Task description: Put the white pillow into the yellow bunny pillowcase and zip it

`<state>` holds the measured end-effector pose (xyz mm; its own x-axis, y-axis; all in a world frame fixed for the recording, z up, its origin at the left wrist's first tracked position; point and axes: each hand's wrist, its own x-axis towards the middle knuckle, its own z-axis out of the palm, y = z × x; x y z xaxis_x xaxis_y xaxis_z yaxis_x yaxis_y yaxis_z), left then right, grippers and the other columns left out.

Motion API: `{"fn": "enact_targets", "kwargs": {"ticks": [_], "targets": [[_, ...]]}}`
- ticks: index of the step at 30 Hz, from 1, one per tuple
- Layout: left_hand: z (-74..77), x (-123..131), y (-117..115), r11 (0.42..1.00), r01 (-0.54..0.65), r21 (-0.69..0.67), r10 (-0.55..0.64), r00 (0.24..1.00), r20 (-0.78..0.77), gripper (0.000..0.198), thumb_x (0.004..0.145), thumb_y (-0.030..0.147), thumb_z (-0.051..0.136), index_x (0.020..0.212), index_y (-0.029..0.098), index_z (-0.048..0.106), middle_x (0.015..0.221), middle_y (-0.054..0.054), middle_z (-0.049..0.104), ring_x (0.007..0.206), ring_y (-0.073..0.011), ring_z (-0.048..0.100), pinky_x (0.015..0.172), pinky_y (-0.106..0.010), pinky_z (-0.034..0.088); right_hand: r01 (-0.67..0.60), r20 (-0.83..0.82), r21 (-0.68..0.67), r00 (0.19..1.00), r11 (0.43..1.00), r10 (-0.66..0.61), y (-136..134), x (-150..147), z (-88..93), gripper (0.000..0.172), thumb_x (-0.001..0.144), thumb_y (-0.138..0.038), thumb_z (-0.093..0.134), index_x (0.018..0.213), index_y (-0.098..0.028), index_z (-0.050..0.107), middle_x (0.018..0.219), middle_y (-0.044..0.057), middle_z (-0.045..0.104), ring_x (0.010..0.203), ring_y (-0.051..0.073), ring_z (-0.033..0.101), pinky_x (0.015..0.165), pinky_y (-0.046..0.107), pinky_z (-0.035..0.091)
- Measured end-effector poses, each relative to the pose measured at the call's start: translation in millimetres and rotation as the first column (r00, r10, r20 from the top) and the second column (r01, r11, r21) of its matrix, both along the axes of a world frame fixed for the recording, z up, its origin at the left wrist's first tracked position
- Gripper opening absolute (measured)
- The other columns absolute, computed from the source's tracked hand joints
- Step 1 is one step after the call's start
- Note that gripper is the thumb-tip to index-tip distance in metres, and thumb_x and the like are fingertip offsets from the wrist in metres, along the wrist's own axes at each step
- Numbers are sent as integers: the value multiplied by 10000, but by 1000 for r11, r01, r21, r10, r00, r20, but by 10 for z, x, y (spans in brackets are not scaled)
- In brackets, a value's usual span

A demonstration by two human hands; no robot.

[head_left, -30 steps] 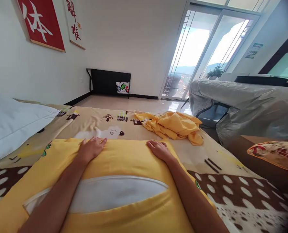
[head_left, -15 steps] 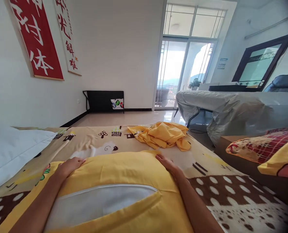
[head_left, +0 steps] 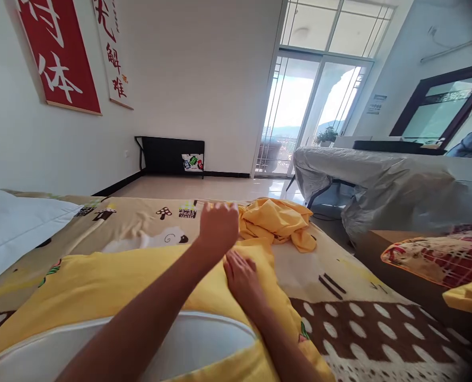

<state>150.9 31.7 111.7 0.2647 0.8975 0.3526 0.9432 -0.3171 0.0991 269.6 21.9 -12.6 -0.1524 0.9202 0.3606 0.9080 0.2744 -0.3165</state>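
One yellow pillow (head_left: 101, 270) tops patterned bedspread (head_left: 379, 329), sunlit room (head_left: 204, 79).

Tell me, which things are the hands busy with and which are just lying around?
Busy with: yellow pillowcase, the white insert inside it, right hand flat on it, left hand raised over it.
Lying around: crumpled yellow cloth, bare white pillow, patterned cushion, covered furniture.

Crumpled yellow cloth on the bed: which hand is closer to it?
Left, narrowly. The left hand is raised beside the left edge of the crumpled yellow cloth; the right hand lies flat on the yellow pillowcase, nearer the camera than the cloth.
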Motion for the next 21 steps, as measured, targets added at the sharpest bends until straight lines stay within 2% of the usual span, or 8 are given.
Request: {"fn": "enact_targets", "kwargs": {"ticks": [3,5,7,10,12,16,19,21], "targets": [[-880,-33,43,978,100,-184,-103,995,-5,252,871,193,424,914,144,666,959,-114,708,932,-232,650,878,-359,449,-46,-123,-117,992,992,32,-40,0,-202,368,943,-233,344,1238,-181,558,1280,98,601,1229,198,508,1045,370,311],[-1148,-165,73,964,124,-233,-119,992,34,330,920,254,354,950,160,670,972,-101,715,932,-216,658,865,-341,466,-37,-170,-133,985,990,14,-80,91,-101,368,939,-283,380,1249,-183,551,1255,101,617,1201,203,531,1039,373,322],[-1149,-282,98,958,155,-242,-133,986,104,357,929,299,338,1034,180,659,1022,-92,711,978,-221,649,890,-349,461,-73,-156,-152,987,986,49,-168,161,78,368,942,-324,384,1234,-192,564,1268,103,607,1218,213,518,1037,384,329],[-975,-349,124,947,212,-240,-154,959,238,362,917,292,354,1120,198,639,1081,-88,700,1024,-229,635,917,-354,451,-154,-73,-221,987,963,141,-391,149,270,419,937,-399,400,1271,-193,547,1386,126,501,1327,255,402,1069,446,303],[-934,-346,140,945,226,-237,-152,943,296,362,918,272,349,1101,189,650,1073,-91,702,1016,-219,637,908,-336,453,-228,-25,-286,973,931,231,-546,84,290,567,883,-501,479,1353,-185,480,1445,151,418,1372,299,321,1088,492,280],[-1037,-327,187,952,227,-206,-147,928,343,322,910,253,379,991,173,680,979,-93,718,932,-209,655,846,-317,472,-326,46,-406,926,854,375,-699,-41,178,903,699,-586,658,1440,-160,367,1488,190,312,1389,388,233,1094,564,249],[-1048,-309,172,962,266,-61,-226,902,368,285,898,209,398,980,163,667,969,-81,710,922,-203,641,852,-327,469,-270,79,-364,945,891,319,-697,-94,127,766,773,-408,608,1452,-172,342,1497,154,324,1388,348,265,1092,526,273],[-974,-297,91,939,331,96,-344,878,334,260,889,173,403,947,160,656,940,-72,703,894,-197,626,832,-333,468,-246,82,-293,957,924,280,-686,-118,132,664,781,-282,556,1419,-188,397,1460,126,406,1353,306,342,1068,464,324]]}}
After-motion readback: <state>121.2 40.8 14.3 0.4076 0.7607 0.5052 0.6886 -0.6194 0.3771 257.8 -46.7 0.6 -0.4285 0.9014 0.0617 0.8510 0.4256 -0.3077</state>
